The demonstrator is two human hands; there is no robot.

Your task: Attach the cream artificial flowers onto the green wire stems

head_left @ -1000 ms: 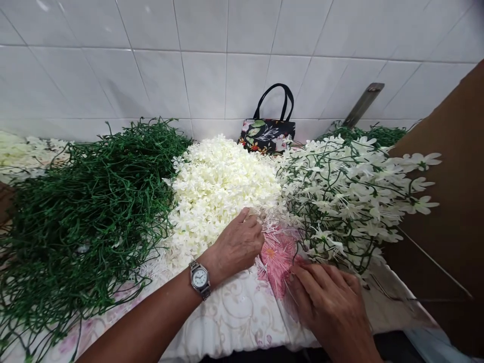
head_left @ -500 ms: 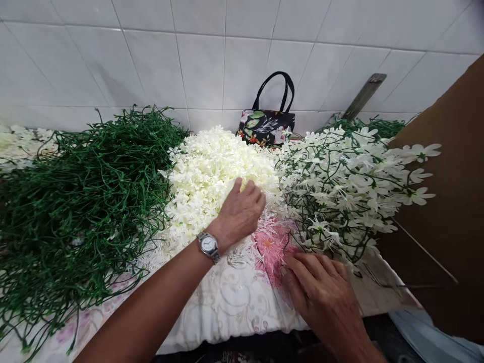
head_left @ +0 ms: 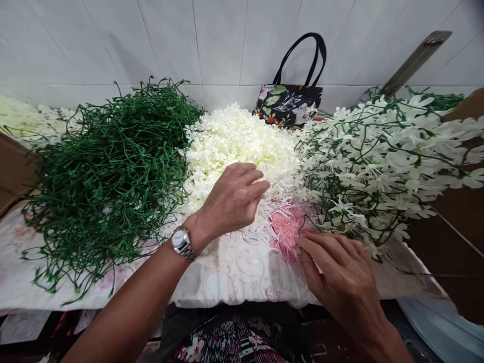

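My left hand (head_left: 237, 197), with a metal watch (head_left: 181, 241) on the wrist, is over the near edge of a pile of white artificial flower heads (head_left: 242, 138). Its fingers curl downward and close together; whatever lies under the fingertips is hidden. Thin white stamens (head_left: 278, 201) lie loose beside that hand. Lower right, my right hand (head_left: 338, 262) pinches a thin dark green stem (head_left: 303, 222) between thumb and forefinger, above a pink flower print (head_left: 285, 227) on the cloth. Behind it spreads a bunch of white flowers on green stems (head_left: 359, 171).
A large heap of bare green stems (head_left: 117, 171) covers the left side. Against the tiled wall stand a black floral handbag (head_left: 289, 103) and a slanting metal bar (head_left: 416, 63). Brown cardboard (head_left: 13, 171) shows at the left, and the patterned tablecloth (head_left: 234, 272) reaches the front edge.
The view has shifted, so the table sits higher in the picture. My left hand has drawn back toward me, its fingers curling more. The right hand keeps its pinch on the stem.
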